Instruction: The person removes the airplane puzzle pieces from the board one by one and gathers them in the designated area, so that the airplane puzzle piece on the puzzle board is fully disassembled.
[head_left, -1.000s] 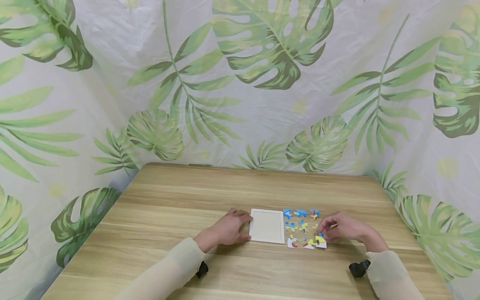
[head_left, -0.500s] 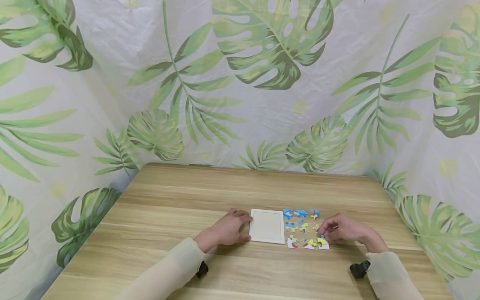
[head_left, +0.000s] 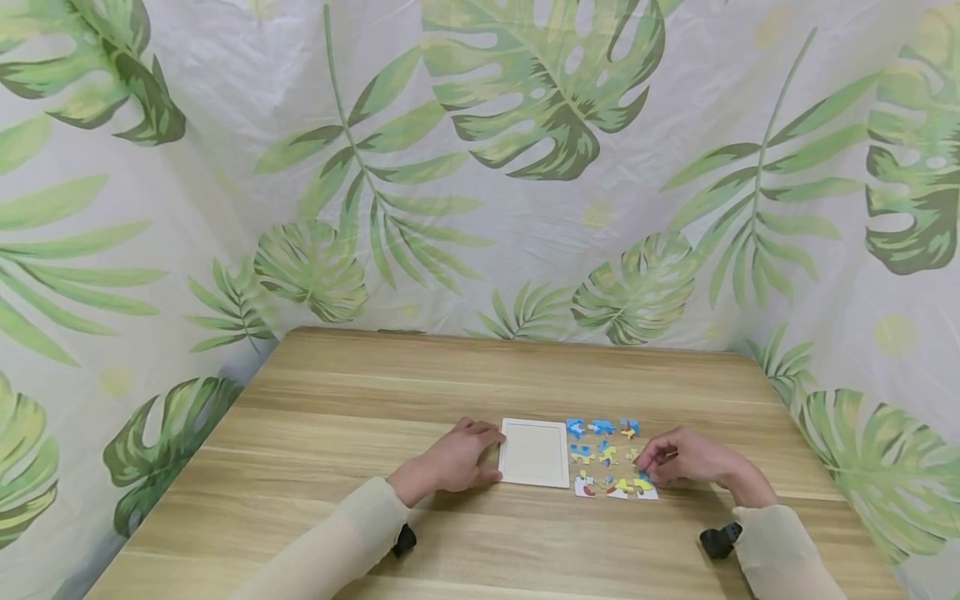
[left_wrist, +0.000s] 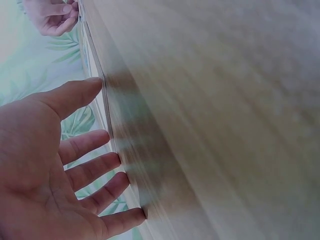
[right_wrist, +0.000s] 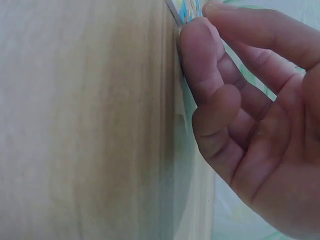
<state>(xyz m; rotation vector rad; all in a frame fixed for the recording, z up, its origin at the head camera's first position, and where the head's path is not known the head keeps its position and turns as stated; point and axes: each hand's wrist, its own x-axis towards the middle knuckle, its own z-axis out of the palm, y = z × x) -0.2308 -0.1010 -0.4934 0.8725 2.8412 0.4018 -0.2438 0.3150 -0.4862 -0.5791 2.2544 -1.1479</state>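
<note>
A square white puzzle tray (head_left: 535,452) lies on the table. My left hand (head_left: 462,455) rests against its left side, thumb and fingertips touching the edge, fingers spread in the left wrist view (left_wrist: 60,165). Right of the tray, jigsaw pieces (head_left: 602,427) in blue, yellow, red and white lie in loose rows. My right hand (head_left: 684,457) is at their right side, fingers curled, fingertips on the lower right corner puzzle piece (head_left: 647,487), which is yellow, white and blue. In the right wrist view, thumb and finger (right_wrist: 202,50) come together by the pieces; their contact is partly hidden.
The wooden table (head_left: 390,383) reaches back to a leaf-print cloth (head_left: 420,192) that hangs behind and on both sides. A dark wrist device (head_left: 720,540) sits at the right sleeve, another (head_left: 404,540) at the left.
The lower right corner piece has shifted slightly right and down, then turned a little under my right fingertips. My left hand and the tray have stayed in place.
</note>
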